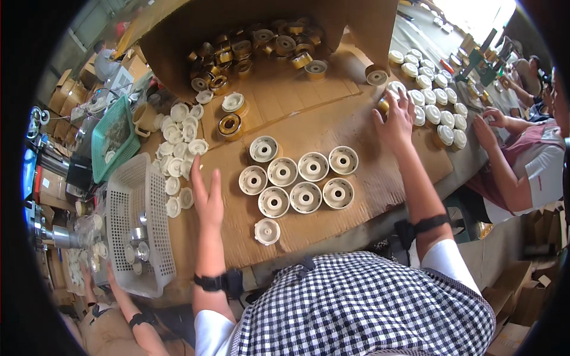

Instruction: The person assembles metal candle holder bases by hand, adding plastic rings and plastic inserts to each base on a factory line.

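My left hand [208,199] has its fingers apart at the edge of a heap of white plastic caps [175,132]. Its fingertips are beside one white cap [198,146], and I cannot tell whether they touch it. At the right, my right hand [395,121] curls over a gold-sided round part [383,105] beside rows of white-topped parts [431,114]; the fingers partly hide it. Between my arms sit several round white cups [306,197] with a centre hole, hollow side up. Nearer me lies a single white cap [267,231].
A tipped cardboard box [285,98] at the back spills gold rings [242,48]. Left stand a grey perforated basket [157,237] and a green basket [102,148]. Two gold parts [230,126] stand near the box. Co-workers' arms [496,160] show at right and lower left.
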Available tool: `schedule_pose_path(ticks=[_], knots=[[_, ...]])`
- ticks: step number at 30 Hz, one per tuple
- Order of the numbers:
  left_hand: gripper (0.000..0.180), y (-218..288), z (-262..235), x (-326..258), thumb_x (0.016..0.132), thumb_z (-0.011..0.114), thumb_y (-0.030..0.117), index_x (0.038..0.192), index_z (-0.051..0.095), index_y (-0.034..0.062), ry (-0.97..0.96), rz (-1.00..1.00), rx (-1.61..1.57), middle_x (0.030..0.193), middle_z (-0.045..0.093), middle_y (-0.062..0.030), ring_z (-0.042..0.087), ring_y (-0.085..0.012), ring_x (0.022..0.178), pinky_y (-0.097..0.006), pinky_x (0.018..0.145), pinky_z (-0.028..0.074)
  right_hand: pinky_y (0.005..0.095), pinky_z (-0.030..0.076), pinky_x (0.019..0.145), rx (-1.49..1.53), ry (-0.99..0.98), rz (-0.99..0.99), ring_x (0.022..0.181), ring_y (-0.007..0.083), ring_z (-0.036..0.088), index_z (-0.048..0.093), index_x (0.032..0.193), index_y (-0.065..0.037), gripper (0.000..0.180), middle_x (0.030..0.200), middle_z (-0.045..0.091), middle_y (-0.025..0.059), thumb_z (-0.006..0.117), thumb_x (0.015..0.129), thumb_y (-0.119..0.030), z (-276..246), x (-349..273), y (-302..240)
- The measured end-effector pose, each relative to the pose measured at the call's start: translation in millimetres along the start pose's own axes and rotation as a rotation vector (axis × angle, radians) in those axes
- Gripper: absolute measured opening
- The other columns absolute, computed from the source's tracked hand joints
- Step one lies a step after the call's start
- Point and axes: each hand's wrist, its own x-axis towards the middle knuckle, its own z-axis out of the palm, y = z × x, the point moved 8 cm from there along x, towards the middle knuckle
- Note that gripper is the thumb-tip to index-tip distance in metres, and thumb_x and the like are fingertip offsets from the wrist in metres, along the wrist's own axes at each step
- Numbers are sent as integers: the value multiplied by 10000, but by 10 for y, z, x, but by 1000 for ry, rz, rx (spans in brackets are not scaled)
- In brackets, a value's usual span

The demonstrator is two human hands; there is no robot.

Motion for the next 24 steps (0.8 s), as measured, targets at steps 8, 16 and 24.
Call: schedule_pose_path(ticks=[8, 16, 24], knots=[[638, -360, 784, 1202, 949, 680, 268, 1522, 435, 128, -182, 271, 434, 1565, 411, -156, 379, -385, 1436, -444, 1184, 332, 509, 364, 1109, -258, -463, -185, 1299, 369, 498, 546, 1420, -187, 673, 1395, 510, 144, 777, 788, -161, 650, 429, 77], [470, -334, 1112, 1120, 1037, 516, 347, 1459, 540, 144, -307, 273, 405, 1548, 440, -126, 425, -390, 1379, -437, 1156, 352, 489, 388, 1039, 62, -426, -358, 1188, 323, 587, 608, 1324, -72, 499, 1186, 686, 143, 615, 974, -428, 960, 152, -365], [563, -202, 867, 604, 1100, 388, 431, 1491, 485, 38, -455, 153, -70, 1565, 433, -159, 379, -289, 1470, -397, 1198, 298, 443, 374, 1083, 693, -650, -306, 1209, 344, 578, 627, 1313, -36, 477, 1232, 667, 184, 501, 1049, -412, 692, -188, -1096]])
